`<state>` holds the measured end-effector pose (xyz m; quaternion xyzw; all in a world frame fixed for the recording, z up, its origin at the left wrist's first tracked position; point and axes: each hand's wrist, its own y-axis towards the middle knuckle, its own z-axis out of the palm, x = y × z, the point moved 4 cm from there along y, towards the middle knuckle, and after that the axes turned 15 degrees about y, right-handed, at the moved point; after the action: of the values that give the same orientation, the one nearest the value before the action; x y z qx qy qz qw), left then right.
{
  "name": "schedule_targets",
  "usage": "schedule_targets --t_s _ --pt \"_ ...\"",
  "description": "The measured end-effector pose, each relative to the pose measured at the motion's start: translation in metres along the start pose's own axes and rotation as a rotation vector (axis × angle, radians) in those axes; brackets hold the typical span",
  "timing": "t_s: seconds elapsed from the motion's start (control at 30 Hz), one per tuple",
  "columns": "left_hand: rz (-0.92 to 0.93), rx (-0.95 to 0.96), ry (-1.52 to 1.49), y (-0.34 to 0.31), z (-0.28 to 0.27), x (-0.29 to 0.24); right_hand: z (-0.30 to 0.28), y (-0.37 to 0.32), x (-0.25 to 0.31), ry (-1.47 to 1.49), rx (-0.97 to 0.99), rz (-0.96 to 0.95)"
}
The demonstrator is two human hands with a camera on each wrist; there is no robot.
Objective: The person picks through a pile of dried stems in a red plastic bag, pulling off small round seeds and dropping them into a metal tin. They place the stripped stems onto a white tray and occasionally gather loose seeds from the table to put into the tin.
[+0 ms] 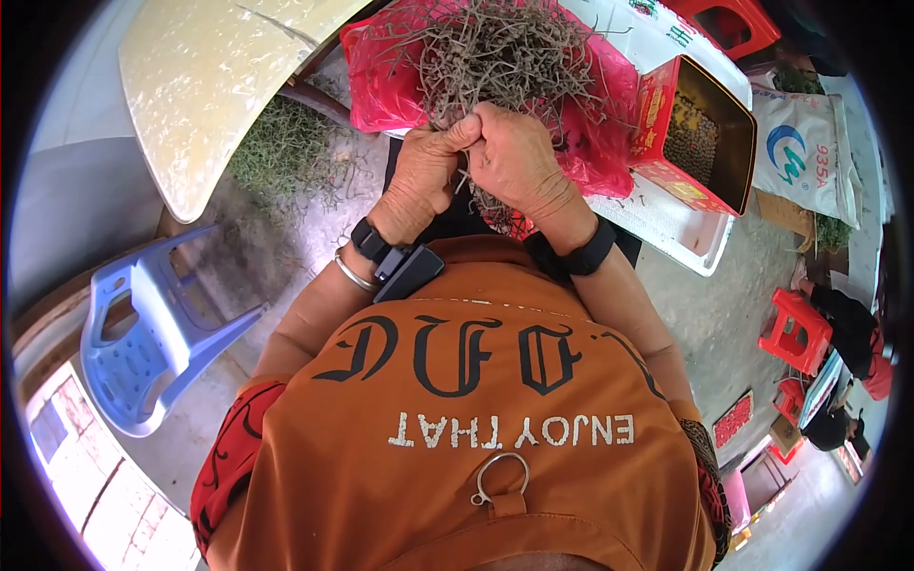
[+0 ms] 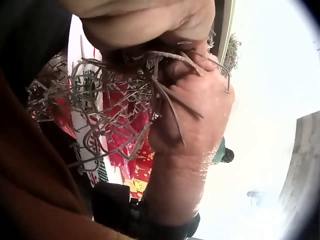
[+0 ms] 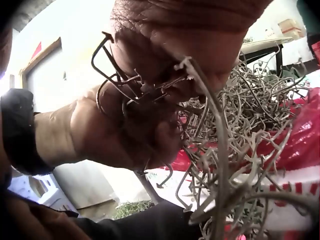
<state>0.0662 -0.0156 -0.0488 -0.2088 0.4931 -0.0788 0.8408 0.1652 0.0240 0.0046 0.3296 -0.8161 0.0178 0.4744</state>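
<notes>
A big tangle of dry, grey-brown hooked stems (image 1: 505,57) is heaped on a red plastic bag (image 1: 381,81). At its near edge my left hand (image 1: 419,176) and right hand (image 1: 519,157) meet, thumbs and fingertips close together. In the left wrist view, curled fingers of the left hand (image 2: 150,22) pinch a few stems (image 2: 167,95), and the right hand (image 2: 187,110) grips right beside them. Seen from the right wrist, hooked twigs (image 3: 112,65) stick out between both hands. Palms and fingertips are partly hidden. More stems hang below the hands.
A red box (image 1: 657,119) with small pieces inside stands at the right on a white foam tray (image 1: 709,238). A blue plastic chair (image 1: 152,333) is at left, below a pale tabletop (image 1: 209,86). Green stems (image 1: 286,152) lie on the floor. Red stools (image 1: 795,333) stand far right.
</notes>
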Motion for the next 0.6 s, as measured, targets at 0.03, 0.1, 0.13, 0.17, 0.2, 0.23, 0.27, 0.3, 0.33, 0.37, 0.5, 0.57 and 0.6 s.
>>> schedule_targets --t_s 0.03,0.1,0.13,0.17,0.2,0.23,0.27,0.3,0.33,0.37,0.5,0.57,0.6 --pt "-0.022 -0.016 -0.003 0.0 0.0 0.001 0.0 0.0 0.0 -0.011 -0.009 0.031" --pt "0.039 -0.035 0.022 0.003 0.002 -0.001 0.004 -0.002 -0.009 0.036 -0.054 0.035" --pt "0.097 -0.053 0.047 0.003 0.004 -0.004 0.004 -0.002 -0.012 0.083 -0.1 0.041" --pt "0.154 -0.07 0.073 0.002 0.006 -0.005 0.004 -0.003 -0.014 0.13 -0.148 0.049" --pt "0.155 -0.069 0.073 0.003 0.007 -0.005 0.004 -0.004 -0.016 0.129 -0.148 0.048" --pt "0.179 -0.116 0.157 0.004 0.007 -0.006 0.003 -0.004 -0.019 0.191 -0.171 0.074" --pt "0.203 -0.164 0.242 0.005 0.007 -0.007 0.003 -0.005 -0.021 0.255 -0.193 0.1" --pt "0.224 -0.213 0.327 0.006 0.006 -0.008 0.003 -0.005 -0.022 0.319 -0.215 0.128" --pt "0.224 -0.213 0.326 0.009 0.006 -0.006 0.003 -0.005 -0.023 0.318 -0.215 0.127" --pt "0.195 -0.248 0.273 0.013 0.004 -0.001 0.007 -0.005 -0.029 0.419 -0.195 0.19" --pt "0.126 -0.317 0.151 0.017 -0.002 0.003 0.015 -0.006 -0.037 0.781 -0.128 0.371" --pt "0.105 -0.314 0.111 0.014 -0.002 0.001 0.018 -0.009 -0.035 1.094 -0.072 0.481" --pt "0.107 -0.316 0.111 0.013 -0.001 -0.001 0.018 -0.009 -0.032 1.094 -0.07 0.479"
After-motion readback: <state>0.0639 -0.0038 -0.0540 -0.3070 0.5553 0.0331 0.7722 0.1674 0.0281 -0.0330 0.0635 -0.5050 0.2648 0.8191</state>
